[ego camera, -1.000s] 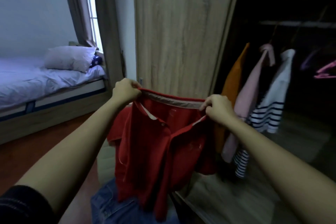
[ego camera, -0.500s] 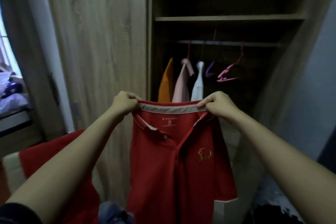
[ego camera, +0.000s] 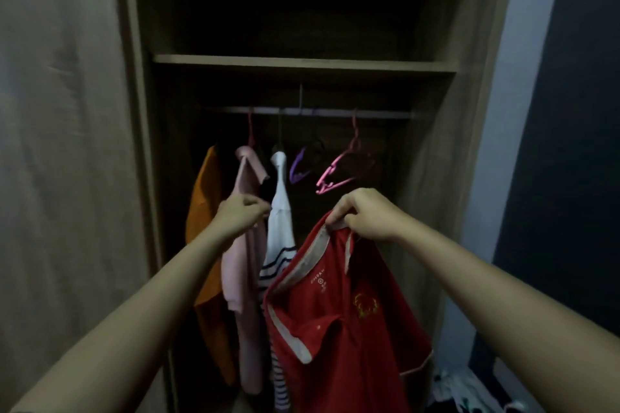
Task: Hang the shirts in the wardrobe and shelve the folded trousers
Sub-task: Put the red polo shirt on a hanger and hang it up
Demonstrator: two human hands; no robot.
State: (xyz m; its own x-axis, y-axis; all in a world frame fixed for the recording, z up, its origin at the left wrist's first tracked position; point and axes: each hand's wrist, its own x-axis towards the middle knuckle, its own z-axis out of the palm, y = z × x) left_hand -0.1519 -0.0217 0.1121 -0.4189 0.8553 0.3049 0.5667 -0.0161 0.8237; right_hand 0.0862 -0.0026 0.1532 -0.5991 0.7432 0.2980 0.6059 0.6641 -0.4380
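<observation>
Head view: three shirts (ego camera: pixel 246 271) hang on the rail (ego camera: pixel 318 112); below it, right hand (ego camera: pixel 365 214) pinches the unhung red shirt (ego camera: pixel 342 322); left hand (ego camera: pixel 240 216) curled, hold unclear.

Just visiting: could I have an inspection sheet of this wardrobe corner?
Surface: wooden shelf above the rail, top too dark to read.
Job's things: red shirt unhung; orange shirt, pink shirt, striped shirt hung; purple hanger, pink hanger free; no trousers seen.
Clutter: unclear pale items on floor, lower right.
Hands: right hand pinches red shirt's collar; left hand curled by hung shirts, grasp unclear.
Cables: nothing seen.
Surroundings: wardrobe door left, wall right.
</observation>
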